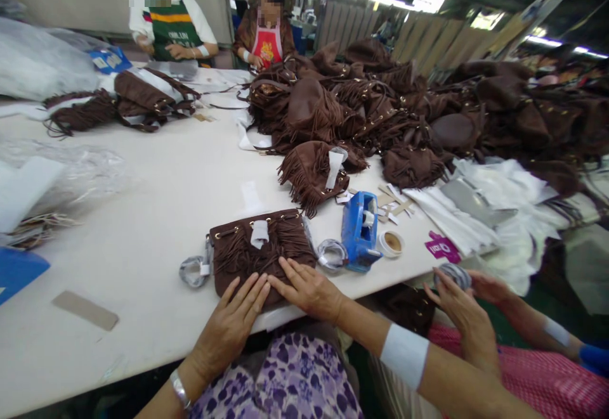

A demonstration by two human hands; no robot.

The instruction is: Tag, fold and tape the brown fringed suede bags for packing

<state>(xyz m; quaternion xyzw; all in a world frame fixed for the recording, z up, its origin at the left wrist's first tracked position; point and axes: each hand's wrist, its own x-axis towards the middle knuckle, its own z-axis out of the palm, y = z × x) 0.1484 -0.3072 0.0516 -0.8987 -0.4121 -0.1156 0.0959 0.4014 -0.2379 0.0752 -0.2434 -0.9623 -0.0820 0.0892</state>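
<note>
A dark brown fringed handbag (233, 260) lies flat at the table's near edge, with gold eyelets along its top and a white wrap at the middle. Both palms rest on its lower front. My left hand (233, 321) has its fingers stretched over the fringe. Beside it, my right hand (307, 289) lies flat too, fingers spread, fingertips close to the left ones. Wrapped grey coils, one at the left (193, 271) and another at the right (332, 255), sit by the bag's two sides.
A blue tape dispenser (360, 232) and a small round tub (391, 243) stand right of the bag. Brown bags (333, 102) are heaped behind. A co-worker's hands (459, 302) hold a grey coil at the right. Two people work across the white table (157, 216).
</note>
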